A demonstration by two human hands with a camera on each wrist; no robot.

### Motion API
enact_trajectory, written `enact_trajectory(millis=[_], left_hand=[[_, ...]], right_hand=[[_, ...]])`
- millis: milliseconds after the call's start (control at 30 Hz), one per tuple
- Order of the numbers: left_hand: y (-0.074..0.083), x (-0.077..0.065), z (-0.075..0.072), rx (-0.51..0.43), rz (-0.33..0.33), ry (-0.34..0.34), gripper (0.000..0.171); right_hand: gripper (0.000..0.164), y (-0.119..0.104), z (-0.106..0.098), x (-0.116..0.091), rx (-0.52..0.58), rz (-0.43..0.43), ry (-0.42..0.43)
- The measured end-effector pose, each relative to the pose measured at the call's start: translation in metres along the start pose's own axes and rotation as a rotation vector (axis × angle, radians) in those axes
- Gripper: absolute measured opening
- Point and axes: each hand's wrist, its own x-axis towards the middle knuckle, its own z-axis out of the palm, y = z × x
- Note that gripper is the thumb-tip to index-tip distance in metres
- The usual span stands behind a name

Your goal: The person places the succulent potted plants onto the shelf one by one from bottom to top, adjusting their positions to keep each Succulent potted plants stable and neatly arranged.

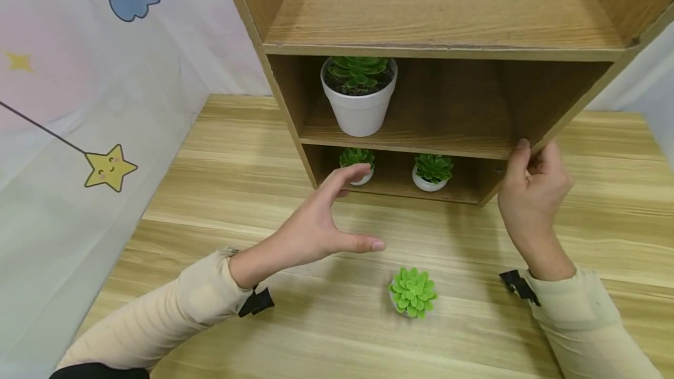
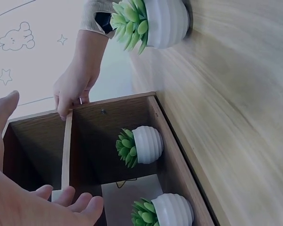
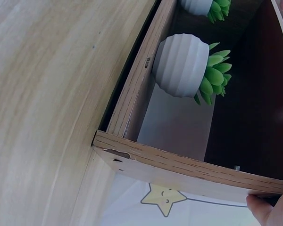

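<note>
My left hand, thumb and fingers spread wide, hovers in front of the wooden shelf unit and holds nothing. With my right hand I grip the unit's right side panel, thumb at its front edge and fingers curled around the outside. Two small succulents in white ribbed pots stand on the bottom shelf: the left potted succulent, partly behind my left fingers, and the right potted succulent. A third, light green potted succulent stands on the table, to the right of and nearer than my left thumb.
A larger succulent in a smooth white pot sits at the left of the middle shelf. The unit stands on a wood-grain table. Behind it hangs a pale cloth printed with stars and a cloud.
</note>
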Motion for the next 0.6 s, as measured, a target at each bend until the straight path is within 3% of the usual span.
enact_trajectory(millis=[167,600], left_hand=[[-0.004,0.000,0.005,0.000,0.001,-0.017,0.098],[-0.019,-0.006,0.016,-0.009,-0.082,-0.080,0.102]], right_hand=[[0.023,0.000,0.000,0.000,-0.018,-0.006,0.010],[0.023,-0.005,0.001,-0.001,-0.022,0.006,0.015]])
